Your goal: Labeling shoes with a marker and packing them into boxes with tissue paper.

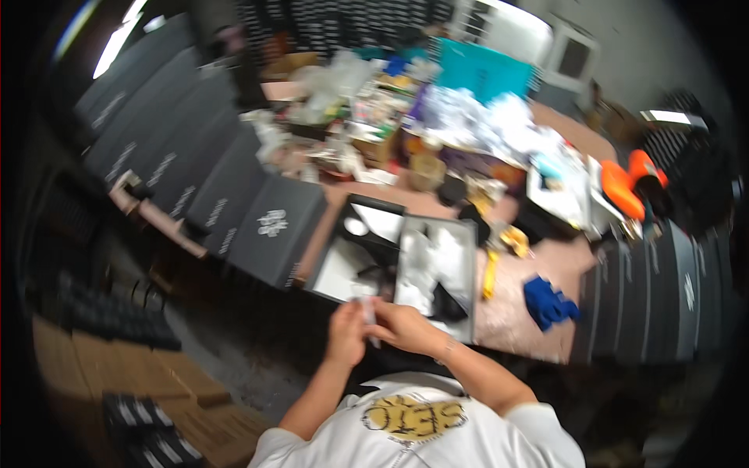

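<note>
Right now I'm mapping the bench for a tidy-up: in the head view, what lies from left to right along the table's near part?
Closed black box → open box → yellow tool → blue cloth → upright black boxes.

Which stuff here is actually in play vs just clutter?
In play:
left hand
right hand
small pale item pinched between them
open dark box just beyond

Lying about:
blue cloth
orange object
stacked dark boxes
teal bag

Dark grey boxes (234, 187), blue cloth (548, 303), teal board (484, 70), orange object (622, 187), white shirt (437, 437)
</note>
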The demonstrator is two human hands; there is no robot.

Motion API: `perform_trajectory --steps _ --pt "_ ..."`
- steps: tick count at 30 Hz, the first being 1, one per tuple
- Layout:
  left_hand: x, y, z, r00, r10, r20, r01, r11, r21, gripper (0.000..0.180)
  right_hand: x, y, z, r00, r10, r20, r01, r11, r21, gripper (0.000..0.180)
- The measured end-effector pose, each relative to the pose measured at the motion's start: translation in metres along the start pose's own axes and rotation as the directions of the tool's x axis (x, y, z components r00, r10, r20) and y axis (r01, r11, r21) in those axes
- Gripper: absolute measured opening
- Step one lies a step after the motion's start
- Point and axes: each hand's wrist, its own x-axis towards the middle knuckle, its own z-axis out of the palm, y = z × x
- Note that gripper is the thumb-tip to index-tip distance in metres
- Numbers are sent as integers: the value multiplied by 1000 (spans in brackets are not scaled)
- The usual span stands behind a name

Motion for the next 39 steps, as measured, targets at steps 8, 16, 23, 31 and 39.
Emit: perform_trajectory --steps 8,16,23,31,39 --pt "9 44 -171 895 112 -433 -340 797 -498 20 -18 23 -19 959 -7 -283 -65 967 -245 43" --pt "-10 54 -236 827 127 -547 -498 617 -610 11 -32 99 4 962 -74 -264 -123 745 -656 52" --pt "-102 -87 -354 574 -152 -805 -555 650 -519 10 -32 98 -1 979 -54 -198 -82 780 -620 48" --pt "-229 -298 -372 37 -616 -787 -513 664 -544 11 -37 112 -8 978 -79 -196 -72 746 -662 49" --pt "-186 -203 -537 284 -498 -819 -696 481 -533 58 -14 102 25 976 -147 -158 23 798 -602 50"
